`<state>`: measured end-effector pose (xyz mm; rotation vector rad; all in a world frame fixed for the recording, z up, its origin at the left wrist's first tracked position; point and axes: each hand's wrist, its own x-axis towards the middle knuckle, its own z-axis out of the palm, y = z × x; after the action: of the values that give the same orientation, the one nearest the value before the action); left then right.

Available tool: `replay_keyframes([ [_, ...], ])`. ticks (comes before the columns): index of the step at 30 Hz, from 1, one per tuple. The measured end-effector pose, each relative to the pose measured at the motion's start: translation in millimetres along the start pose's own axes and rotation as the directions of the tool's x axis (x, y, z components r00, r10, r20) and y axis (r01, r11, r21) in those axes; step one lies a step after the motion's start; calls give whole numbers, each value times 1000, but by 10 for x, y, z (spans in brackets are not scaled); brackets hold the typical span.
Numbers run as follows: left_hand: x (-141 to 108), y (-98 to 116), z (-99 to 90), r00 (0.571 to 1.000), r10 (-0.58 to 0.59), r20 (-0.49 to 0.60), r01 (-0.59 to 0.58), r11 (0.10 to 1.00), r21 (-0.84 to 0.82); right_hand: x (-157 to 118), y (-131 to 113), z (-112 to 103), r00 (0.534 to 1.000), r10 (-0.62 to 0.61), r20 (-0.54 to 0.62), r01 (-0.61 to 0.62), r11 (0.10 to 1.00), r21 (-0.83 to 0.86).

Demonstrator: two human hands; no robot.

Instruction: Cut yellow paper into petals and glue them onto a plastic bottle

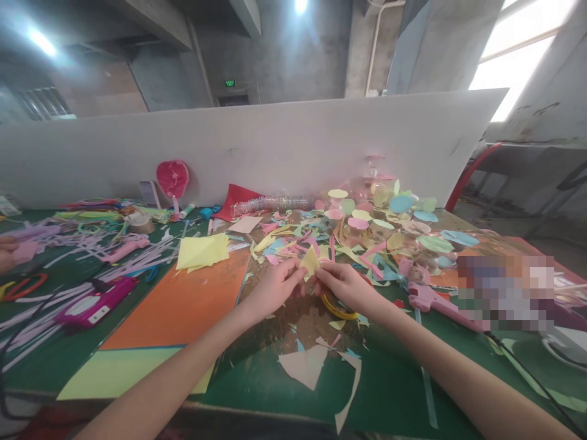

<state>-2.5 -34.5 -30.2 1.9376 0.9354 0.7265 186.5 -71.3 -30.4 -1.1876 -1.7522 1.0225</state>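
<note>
A small folded piece of yellow paper [310, 261] is pinched between my two hands at the middle of the table. My left hand [283, 282] grips its left side, with fingers closed. On its right side, my right hand [343, 284] holds it between thumb and fingers. Yellow-handled scissors [338, 307] lie beneath my right hand, partly hidden by it. Coloured paper scraps [300, 235] are heaped just beyond both hands. A beige paper offcut [304, 365] lies nearer the table's front edge.
Yellow sheets [202, 252] rest on an orange sheet [183, 302] at left. A magenta device [96, 301] and another person's hand [6, 252] are farther left. Paper discs [401, 204] pile up at back right, near a pink glue gun [443, 305] with a cord.
</note>
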Motion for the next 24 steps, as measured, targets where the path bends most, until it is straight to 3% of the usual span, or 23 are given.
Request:
replay_keyframes([
  [5, 7, -16, -8, 1000, -9, -14, 10, 998, 55, -1, -14, 21, 999, 19, -42, -21, 998, -53],
  [8, 25, -46, -25, 995, 43, -93, -32, 992, 121, 1, -7, 12, 995, 40, -89, -51, 990, -128],
  [10, 47, -85, -48, 986, 61, -155, -35, 986, 166, 4, 17, -8, 983, 40, -179, -88, 960, -267],
  [13, 90, -168, -90, 975, 32, -219, -2, 991, 137, -4, 71, -49, 955, -37, -295, -157, 781, -605],
  [17, 134, -253, -134, 963, -5, -268, 2, 1000, -11, -51, 132, -63, 980, 30, -196, -186, 477, -859],
  [19, 139, -251, -143, 958, -18, -286, 2, 999, -53, -77, 139, -49, 984, 87, -157, -178, 408, -895],
  [24, 126, -173, -148, 950, -51, -307, 24, 996, -91, -101, 112, -29, 974, 134, -185, -221, 342, -913],
])
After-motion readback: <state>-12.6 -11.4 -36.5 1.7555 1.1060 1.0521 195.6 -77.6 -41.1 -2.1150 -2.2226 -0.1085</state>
